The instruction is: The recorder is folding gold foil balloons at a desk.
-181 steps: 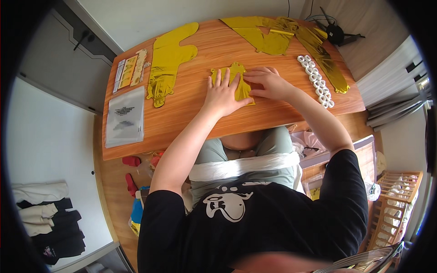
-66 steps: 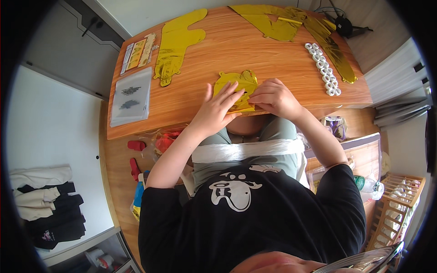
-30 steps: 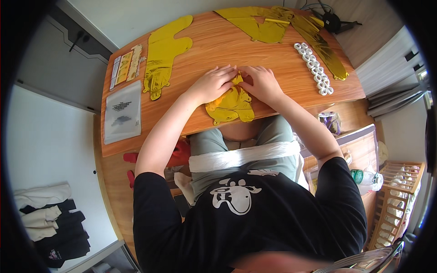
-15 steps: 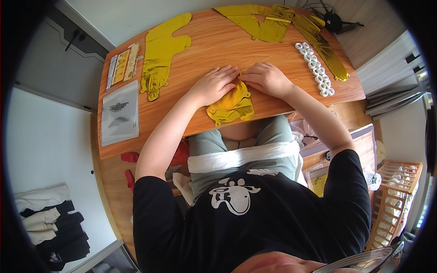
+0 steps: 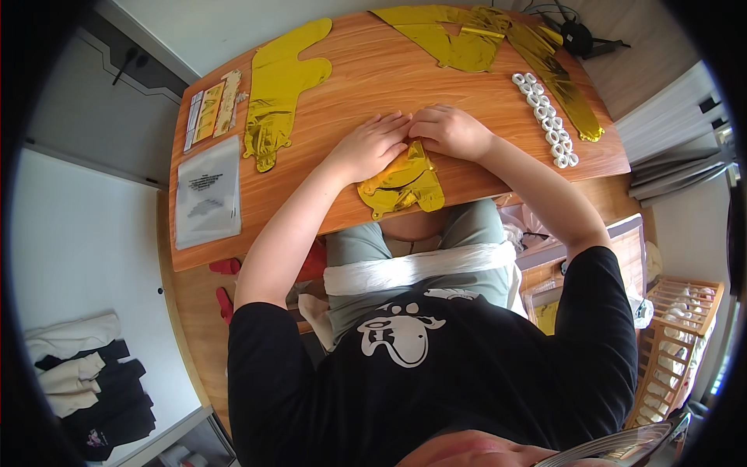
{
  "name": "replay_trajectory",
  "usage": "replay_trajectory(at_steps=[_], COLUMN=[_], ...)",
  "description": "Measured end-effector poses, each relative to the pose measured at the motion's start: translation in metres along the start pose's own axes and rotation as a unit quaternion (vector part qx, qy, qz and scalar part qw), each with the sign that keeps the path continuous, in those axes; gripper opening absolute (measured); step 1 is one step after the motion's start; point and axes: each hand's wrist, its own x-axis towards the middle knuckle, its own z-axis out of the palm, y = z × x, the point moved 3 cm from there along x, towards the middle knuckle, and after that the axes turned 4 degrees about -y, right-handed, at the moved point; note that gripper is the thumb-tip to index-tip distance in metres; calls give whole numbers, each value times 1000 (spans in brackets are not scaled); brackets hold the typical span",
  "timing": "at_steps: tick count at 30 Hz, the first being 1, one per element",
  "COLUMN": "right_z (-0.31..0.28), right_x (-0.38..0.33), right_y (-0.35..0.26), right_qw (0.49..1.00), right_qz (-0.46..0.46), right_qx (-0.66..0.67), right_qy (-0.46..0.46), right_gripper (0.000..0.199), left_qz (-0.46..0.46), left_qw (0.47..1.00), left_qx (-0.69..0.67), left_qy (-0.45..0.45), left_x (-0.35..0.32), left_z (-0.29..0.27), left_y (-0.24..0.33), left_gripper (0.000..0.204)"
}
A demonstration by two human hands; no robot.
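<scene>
A gold foil balloon (image 5: pixel 406 185), flat and partly folded, lies at the near edge of the wooden table. My left hand (image 5: pixel 372 145) rests flat on its far left part, fingers stretched out and pointing right. Against those fingertips, my right hand (image 5: pixel 451 134) is curled closed at the balloon's far end. Its fingertips and the bit of foil under them are mostly hidden. The foil looks creased between the hands and flatter toward me.
Flat gold foil balloons lie at the far left (image 5: pixel 274 97) and far right (image 5: pixel 475 47). White rings (image 5: pixel 548 124) stand in rows at the right. Clear plastic bags (image 5: pixel 207 194) and printed cards (image 5: pixel 212 113) lie along the left edge. Black cables (image 5: pixel 577 37) sit in the far right corner.
My right hand has curled its fingers in and come closer to the left fingertips. The balloon's near part has shifted slightly and changed its creases. My left hand stays flat.
</scene>
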Motion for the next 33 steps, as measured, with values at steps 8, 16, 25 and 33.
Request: replay_trajectory(at_steps=[8,16,25,33], right_z=[-2,0,-8,-3], right_x=[-1,7,-9,-13], right_y=[1,-4,-17,-22], right_qw=[1000,999,989,955], right_qz=[3,44,136,218], right_qx=[8,-5,47,201], right_qy=[11,18,17,18], right_gripper=[26,22,22,20], left_qz=[5,21,10,8], left_qw=[1000,999,999,999], left_qx=[-5,26,10,18], left_qy=[24,29,34,35], left_x=[0,0,-1,-2], left_z=[2,4,3,5], left_y=[0,-4,-1,-2], left_gripper=[49,49,52,54])
